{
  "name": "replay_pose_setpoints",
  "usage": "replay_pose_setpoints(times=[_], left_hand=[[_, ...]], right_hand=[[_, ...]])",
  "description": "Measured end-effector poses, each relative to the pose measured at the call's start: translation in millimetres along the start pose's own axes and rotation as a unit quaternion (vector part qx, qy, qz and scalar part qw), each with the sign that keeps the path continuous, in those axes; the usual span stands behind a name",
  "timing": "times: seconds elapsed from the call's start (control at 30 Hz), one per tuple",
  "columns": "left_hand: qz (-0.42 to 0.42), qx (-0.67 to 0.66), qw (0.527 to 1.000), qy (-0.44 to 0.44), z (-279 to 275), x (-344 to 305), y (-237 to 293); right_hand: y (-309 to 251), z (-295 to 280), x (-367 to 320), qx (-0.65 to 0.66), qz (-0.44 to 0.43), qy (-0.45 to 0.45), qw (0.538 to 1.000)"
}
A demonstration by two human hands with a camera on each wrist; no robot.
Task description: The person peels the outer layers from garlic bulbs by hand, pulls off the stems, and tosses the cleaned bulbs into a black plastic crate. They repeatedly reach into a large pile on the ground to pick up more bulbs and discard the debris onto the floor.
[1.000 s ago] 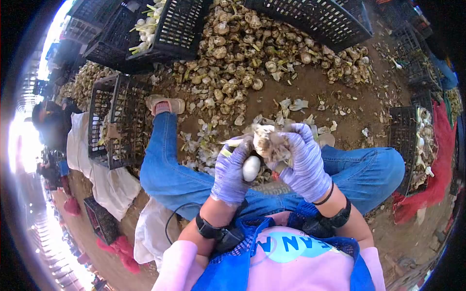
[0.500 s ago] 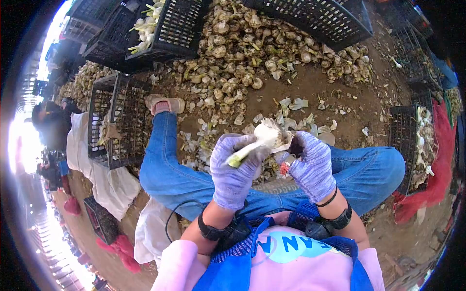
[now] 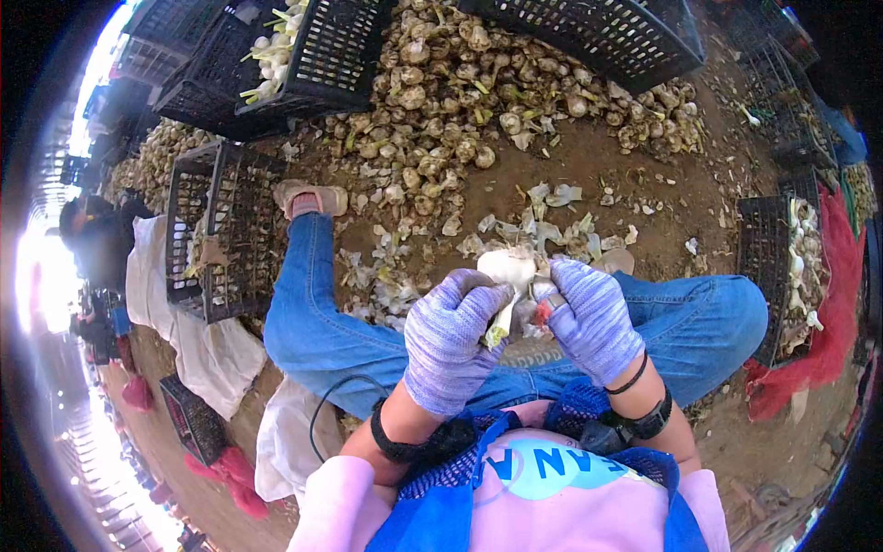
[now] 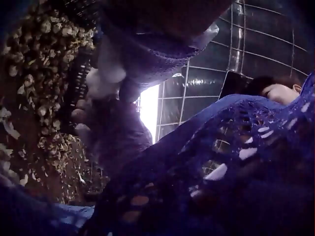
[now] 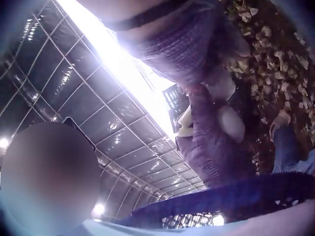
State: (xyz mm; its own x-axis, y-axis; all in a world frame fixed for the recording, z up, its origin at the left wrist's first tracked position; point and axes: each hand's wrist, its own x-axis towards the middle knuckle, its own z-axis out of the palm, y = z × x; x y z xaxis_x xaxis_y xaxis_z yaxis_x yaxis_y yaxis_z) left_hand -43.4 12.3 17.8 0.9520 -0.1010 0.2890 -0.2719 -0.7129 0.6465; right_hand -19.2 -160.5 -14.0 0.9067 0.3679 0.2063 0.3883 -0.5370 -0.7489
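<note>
In the head view, my gloved left hand [image 3: 452, 340] grips a whitish garlic bulb [image 3: 506, 266] by its neck, and the cut green-tipped stem [image 3: 499, 327] points down toward my lap. The gloved right hand [image 3: 591, 320] meets the bulb from the other side. Its fingers pinch loose papery garlic skin [image 3: 539, 287] at the bulb's side. A small red-and-grey piece [image 3: 544, 310] sits at the right thumb; I cannot tell what it is. From the right wrist, a smooth white bulb [image 5: 231, 124] shows against the left hand. Purple glove fabric hides part of both.
A large heap of unpeeled garlic [image 3: 432, 101] lies ahead, with shed skins [image 3: 386, 267] between the legs. Black crates stand at the left [image 3: 216, 230], top [image 3: 589, 37] and right [image 3: 763, 267]. White sacking [image 3: 207, 350] and red netting [image 3: 819, 322] lie at the sides.
The dirty-skinned bulb between the hands now shows a cleaner white surface. Its stem has swung from pointing left to pointing down, and the left hand has turned with it.
</note>
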Motion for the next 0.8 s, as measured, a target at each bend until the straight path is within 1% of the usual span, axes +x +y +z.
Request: replay_pose_setpoints(times=[0.03, 0.07, 0.1, 0.13, 0.17, 0.2, 0.23, 0.27, 0.3, 0.33, 0.37, 0.4, 0.43, 0.47, 0.5, 0.53, 0.57, 0.6, 0.67, 0.77, 0.8], left_hand=[[0.008, 0.0, 1.0, -0.02, -1, -1, 0], [0.009, 0.0, 1.0, -0.02, -1, -1, -3], [-0.008, -0.05, 0.999, -0.005, 2, -1, -7], [-0.026, -0.1, 0.995, 0.009, 3, -2, -11], [-0.026, -0.1, 0.995, 0.008, 4, -4, -14], [-0.083, -0.178, 0.98, 0.017, 4, -7, -17], [-0.139, -0.254, 0.957, 0.027, 4, -8, -18], [-0.17, -0.287, 0.942, 0.038, 4, -10, -19], [-0.171, -0.286, 0.942, 0.038, 4, -9, -19], [-0.194, -0.317, 0.926, 0.061, 6, -10, -19], [-0.216, -0.349, 0.908, 0.084, 7, -10, -19], [-0.213, -0.312, 0.922, 0.079, 8, -11, -22], [-0.214, -0.313, 0.922, 0.078, 8, -10, -21], [-0.176, -0.258, 0.947, 0.082, 6, -7, -18], [-0.137, -0.201, 0.966, 0.085, 5, -5, -16], [-0.079, -0.142, 0.982, 0.097, 6, -3, -14], [-0.078, -0.142, 0.982, 0.097, 8, -2, -11], [-0.062, -0.103, 0.988, 0.094, 9, -3, -9], [-0.037, -0.04, 0.995, 0.081, 4, -3, -2], [-0.03, -0.003, 0.998, 0.063, 6, -5, 1], [-0.015, 0.002, 0.998, 0.055, 6, -6, -2]], right_hand=[[1, 1, 1, 0.012, 0.02, -0.005, 1.0], [3, 1, 3, 0.024, 0.04, -0.009, 0.999], [6, 1, 6, 0.024, 0.04, -0.008, 0.999], [10, 2, 9, 0.104, 0.109, -0.023, 0.988], [15, 3, 11, 0.184, 0.177, -0.037, 0.966], [24, 8, 10, 0.212, 0.204, -0.005, 0.956], [29, 11, 7, 0.213, 0.203, -0.004, 0.956], [31, 14, 7, 0.258, 0.205, 0.012, 0.944], [31, 14, 7, 0.304, 0.208, 0.029, 0.929], [33, 4, 5, 0.048, 0.153, -0.021, 0.987], [25, 1, 6, 0.049, 0.154, -0.022, 0.987], [15, 2, 8, 0.083, 0.126, 0.029, 0.988], [6, 2, 10, 0.117, 0.098, 0.08, 0.985], [-1, 1, 13, 0.155, 0.055, 0.087, 0.983], [-5, 1, 13, 0.155, 0.055, 0.087, 0.983], [-10, 1, 13, 0.127, 0.066, 0.064, 0.988], [-13, 0, 13, 0.099, 0.077, 0.041, 0.991], [-16, -1, 15, 0.096, 0.102, 0.029, 0.99], [-12, 2, 13, 0.087, 0.097, 0.033, 0.991], [-5, 7, 9, 0.088, 0.087, 0.044, 0.991], [-4, 7, 8, 0.097, 0.082, 0.051, 0.991]])
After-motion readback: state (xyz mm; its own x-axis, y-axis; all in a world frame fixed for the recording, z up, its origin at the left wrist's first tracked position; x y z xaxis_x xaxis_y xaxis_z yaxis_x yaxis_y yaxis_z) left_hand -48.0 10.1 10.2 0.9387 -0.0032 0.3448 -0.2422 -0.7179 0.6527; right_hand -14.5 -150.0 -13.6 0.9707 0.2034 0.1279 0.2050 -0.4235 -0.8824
